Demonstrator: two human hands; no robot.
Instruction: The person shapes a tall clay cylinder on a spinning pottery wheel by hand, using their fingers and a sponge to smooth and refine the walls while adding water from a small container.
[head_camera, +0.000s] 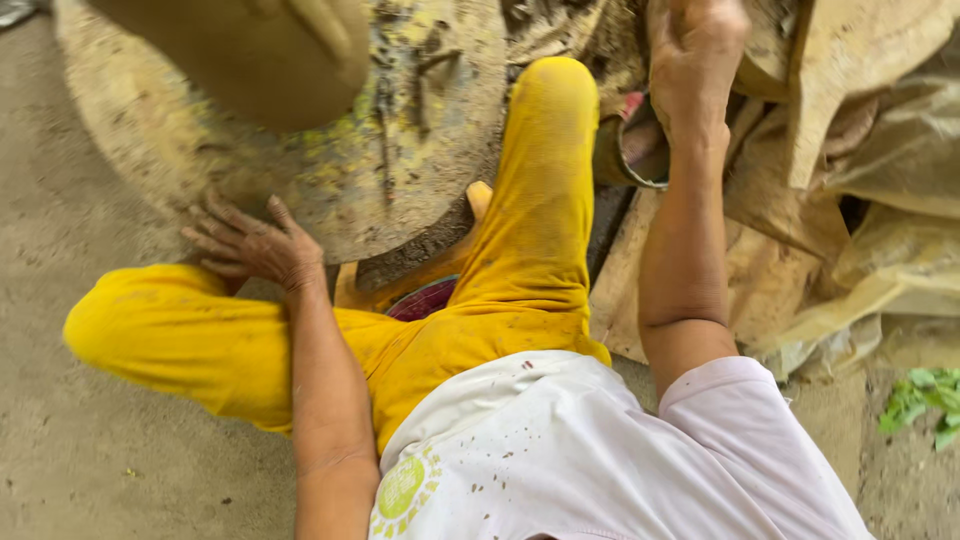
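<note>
- Our left hand (245, 245) lies flat, fingers spread, on the near rim of the round clay-smeared wheel (300, 150), at 9 o'clock.
- Our right hand (697, 60) is curled at 1 o'clock above a small tin (640, 150); we cannot tell what it grips.
- We judge the wheel heavy, stiff and slick; its rim gives the best hold.
- Sacking (880, 230) lies at 3 o'clock.

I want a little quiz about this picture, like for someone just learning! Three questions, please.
1. True or false: the left hand lies flat on the edge of the round clay-smeared wheel.
2. Which colour are the trousers? A blue, B yellow, C black.
3. Fill in: the right hand reaches up beside a small round ____.

Key: 1 true; 2 B; 3 pot.
</note>
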